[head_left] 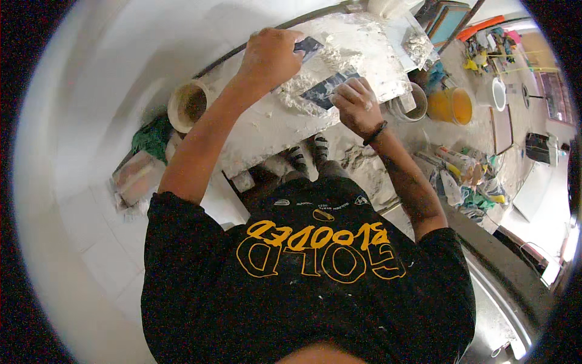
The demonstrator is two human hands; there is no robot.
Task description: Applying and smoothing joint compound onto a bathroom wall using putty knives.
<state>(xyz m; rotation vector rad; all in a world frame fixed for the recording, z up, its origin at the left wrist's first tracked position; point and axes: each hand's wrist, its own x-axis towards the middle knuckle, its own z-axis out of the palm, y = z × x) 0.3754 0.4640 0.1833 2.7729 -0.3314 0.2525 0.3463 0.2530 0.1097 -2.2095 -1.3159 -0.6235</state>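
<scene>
The left hand (273, 57) curls around one dark blade (310, 47); the right hand (357, 106) pinches a second dark blade (324, 91), both amid pale paste (344, 57) on the smeared surface (242, 136). Bold yellow lettering (303, 238) and small pale print (282, 202) mark the person's black shirt (303, 315).

The left blade (311, 46), flat and dark blue-grey, is partly hidden by the left hand (271, 57) gripping it. The right blade (322, 91), similarly dark but streaked white, lies at a slant, its right side held by the right hand (357, 104). Thick off-white paste (344, 59) sits lumpy between them, spread unevenly over the worktop (245, 136).
</scene>
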